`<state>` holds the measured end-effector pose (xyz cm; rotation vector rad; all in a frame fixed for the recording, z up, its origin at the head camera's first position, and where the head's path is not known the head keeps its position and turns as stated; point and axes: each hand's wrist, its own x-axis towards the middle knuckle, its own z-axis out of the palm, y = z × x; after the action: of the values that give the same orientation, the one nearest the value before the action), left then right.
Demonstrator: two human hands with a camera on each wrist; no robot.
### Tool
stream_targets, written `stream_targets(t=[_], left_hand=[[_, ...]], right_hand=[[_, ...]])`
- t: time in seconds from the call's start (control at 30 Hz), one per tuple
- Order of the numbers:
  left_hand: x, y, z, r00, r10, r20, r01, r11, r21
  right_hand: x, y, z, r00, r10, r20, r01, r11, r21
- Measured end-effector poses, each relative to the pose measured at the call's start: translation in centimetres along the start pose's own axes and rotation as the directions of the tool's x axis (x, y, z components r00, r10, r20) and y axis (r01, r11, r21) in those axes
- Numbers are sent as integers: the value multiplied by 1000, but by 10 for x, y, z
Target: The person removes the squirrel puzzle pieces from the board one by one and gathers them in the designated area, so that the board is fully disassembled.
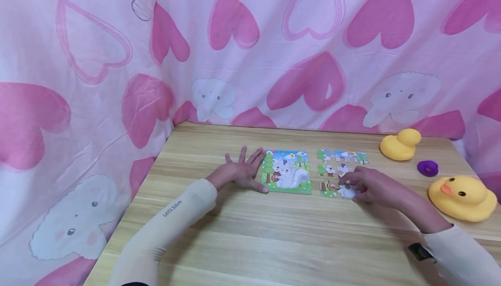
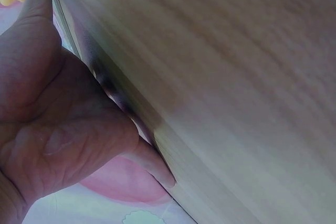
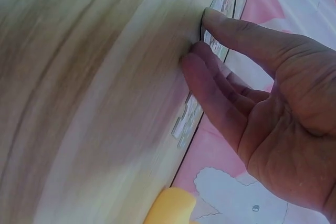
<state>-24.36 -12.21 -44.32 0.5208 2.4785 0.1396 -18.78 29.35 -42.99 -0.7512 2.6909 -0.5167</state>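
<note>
A square picture board [image 1: 287, 172] showing a grey-white squirrel among trees lies flat on the table. My left hand [image 1: 246, 173] rests at its left side with fingers spread, the thumb along the lower left corner; in the left wrist view the palm [image 2: 68, 124] is low over the wood. To the right of the board lie several loose jigsaw pieces [image 1: 328, 186] in rough rows, small gaps between them. My right hand [image 1: 373, 188] pinches a jigsaw piece [image 1: 347, 191] at the lower right of this group between thumb and fingers, low at the tabletop. Its fingers partly hide neighbouring pieces.
A yellow rubber duck [image 1: 400, 145] stands at the back right, with a small purple ring-shaped thing [image 1: 428, 168] nearer. A larger yellow duck [image 1: 463, 199] sits close to my right forearm. Pink heart-patterned cloth [image 1: 242, 68] hangs behind the wooden table [image 1: 266, 242] and at its sides.
</note>
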Motion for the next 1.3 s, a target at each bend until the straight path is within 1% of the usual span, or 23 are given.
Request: stream_targets(t=[0.17,0.27,0.33,0.47,0.5,0.53,0.63,0.7,0.77,0.9,0.97,1.1,1.3], left_hand=[[1,-1,1,1000,-5,-6,5,1000,7],[2,-1,1,1000,-4,-7,4,1000,8],[2,-1,1,1000,-5,-6,5,1000,8],[2,-2,2,1000,-11,-1,11,1000,6],[4,-2,3,1000,-15,-3,15,1000,11],[7,-3,4,1000,-19,-6,19,1000,11],[6,-3,4,1000,-20,-5,20,1000,10],[6,-2,5,1000,-19,-10,19,1000,11],[0,0,1,1000,-12,-5,12,1000,4],[0,1,2,1000,-8,-8,8,1000,7],[1,1,2,1000,-8,-10,8,1000,11],[1,1,2,1000,-9,-14,9,1000,17],[1,0,1,1000,-13,-7,13,1000,12]], right_hand=[[-1,-1,-1,999,-36,-12,36,999,-39],[-1,-5,-3,999,-44,-21,43,998,-53],[0,-10,-3,999,-42,-31,41,998,-41],[9,-22,-1,998,-38,-49,39,999,18],[11,-25,1,998,-40,-55,42,999,32],[14,-27,3,997,-48,-63,51,998,42],[23,-35,10,991,-91,-97,97,994,53],[28,-40,14,988,-105,-111,112,992,63],[33,-45,17,989,-102,-106,112,989,97],[41,-57,23,996,-72,-51,80,980,182],[45,-63,27,997,-71,-33,76,976,202],[50,-72,34,998,-60,-28,64,981,183],[55,-82,39,998,-35,-55,41,993,107]])
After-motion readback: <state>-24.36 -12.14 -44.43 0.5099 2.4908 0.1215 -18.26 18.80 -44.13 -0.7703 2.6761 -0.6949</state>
